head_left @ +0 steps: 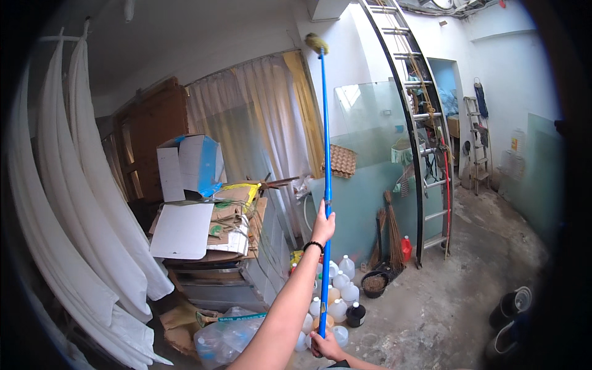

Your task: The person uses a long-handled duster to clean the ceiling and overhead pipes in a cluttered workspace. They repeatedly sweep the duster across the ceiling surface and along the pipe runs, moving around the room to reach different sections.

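Note:
My left hand (324,225), a dark bead bracelet on its wrist, is closed around the middle of a long, upright blue pole (327,172). My right hand (327,345) grips the pole near its lower end. A yellowish-green head (317,43) tops the pole, up against the white wall (348,55) below a ceiling beam; whether it touches cannot be made out. Behind the pole stand frosted glass panels (364,185), with an egg tray (342,161) in front of them.
A tall ladder (438,213) leans at right, near straw brooms (391,228), several jugs (347,268) and a bucket (375,283). Stacked cardboard (179,228) and hanging white cloths (68,203) fill the left. Black buckets (502,314) stand at lower right on the concrete floor (444,308).

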Action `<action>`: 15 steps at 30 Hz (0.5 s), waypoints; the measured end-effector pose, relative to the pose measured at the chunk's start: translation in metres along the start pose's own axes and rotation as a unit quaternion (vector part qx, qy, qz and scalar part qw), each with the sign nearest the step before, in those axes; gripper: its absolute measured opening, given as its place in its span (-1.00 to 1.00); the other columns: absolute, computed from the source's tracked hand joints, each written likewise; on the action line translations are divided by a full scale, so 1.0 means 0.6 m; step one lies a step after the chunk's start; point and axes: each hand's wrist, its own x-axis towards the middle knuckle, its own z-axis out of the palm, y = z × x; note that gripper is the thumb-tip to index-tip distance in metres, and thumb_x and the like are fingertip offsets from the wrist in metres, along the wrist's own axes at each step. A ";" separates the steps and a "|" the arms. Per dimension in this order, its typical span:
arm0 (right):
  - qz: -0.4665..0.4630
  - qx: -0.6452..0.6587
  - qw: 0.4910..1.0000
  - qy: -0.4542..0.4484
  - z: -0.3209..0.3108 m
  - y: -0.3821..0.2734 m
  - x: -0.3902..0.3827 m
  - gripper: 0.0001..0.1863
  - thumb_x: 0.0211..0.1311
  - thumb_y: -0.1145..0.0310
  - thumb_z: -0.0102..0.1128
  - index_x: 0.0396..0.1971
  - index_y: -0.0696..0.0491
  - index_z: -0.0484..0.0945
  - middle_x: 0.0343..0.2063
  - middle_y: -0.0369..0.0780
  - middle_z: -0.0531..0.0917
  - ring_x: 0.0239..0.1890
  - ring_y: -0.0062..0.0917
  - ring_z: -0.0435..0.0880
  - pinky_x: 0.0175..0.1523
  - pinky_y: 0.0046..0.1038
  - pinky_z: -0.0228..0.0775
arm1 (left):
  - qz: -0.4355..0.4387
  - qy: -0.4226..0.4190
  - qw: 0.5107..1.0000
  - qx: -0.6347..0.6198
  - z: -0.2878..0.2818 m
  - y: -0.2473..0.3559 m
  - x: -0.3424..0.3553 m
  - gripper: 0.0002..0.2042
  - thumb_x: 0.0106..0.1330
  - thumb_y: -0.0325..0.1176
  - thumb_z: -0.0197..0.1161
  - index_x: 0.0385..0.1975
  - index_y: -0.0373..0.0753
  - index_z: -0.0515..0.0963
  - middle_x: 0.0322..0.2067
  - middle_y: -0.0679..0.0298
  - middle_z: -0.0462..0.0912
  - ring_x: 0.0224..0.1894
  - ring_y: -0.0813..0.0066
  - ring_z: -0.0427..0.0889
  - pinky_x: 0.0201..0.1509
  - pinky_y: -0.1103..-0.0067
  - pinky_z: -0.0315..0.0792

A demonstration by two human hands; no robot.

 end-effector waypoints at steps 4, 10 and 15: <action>0.033 0.033 0.999 -0.009 -0.013 -0.001 -0.014 -0.82 0.47 0.34 0.08 -0.33 0.06 0.35 -0.78 -0.29 0.34 -0.82 -0.54 0.34 -0.69 -0.43 0.22 | 0.056 0.007 0.998 0.028 0.067 -0.026 -0.019 -0.34 0.42 -0.40 0.08 0.50 0.04 0.04 -0.53 0.31 0.48 -0.64 0.55 0.47 -0.58 0.51 0.41; 0.028 -0.023 0.994 0.100 -0.043 0.026 -0.022 -0.69 0.45 0.07 0.13 -0.27 0.05 0.53 -0.77 -0.33 0.40 -0.83 -0.59 0.31 -0.73 -0.46 0.07 | -0.010 -0.055 0.998 0.019 0.135 -0.058 -0.025 -0.32 0.41 -0.39 0.10 0.51 0.06 0.01 -0.53 0.30 0.50 -0.63 0.49 0.51 -0.57 0.48 0.45; -0.008 -0.066 0.991 0.119 -0.051 -0.002 -0.038 -0.57 0.44 -0.07 0.08 -0.45 0.00 0.50 -0.80 -0.35 0.37 -0.85 -0.59 0.29 -0.74 -0.46 0.05 | -0.052 -0.075 0.996 0.006 0.154 -0.045 -0.032 -0.30 0.41 -0.37 0.12 0.52 0.06 -0.02 -0.55 0.31 0.49 -0.64 0.49 0.51 -0.56 0.47 0.49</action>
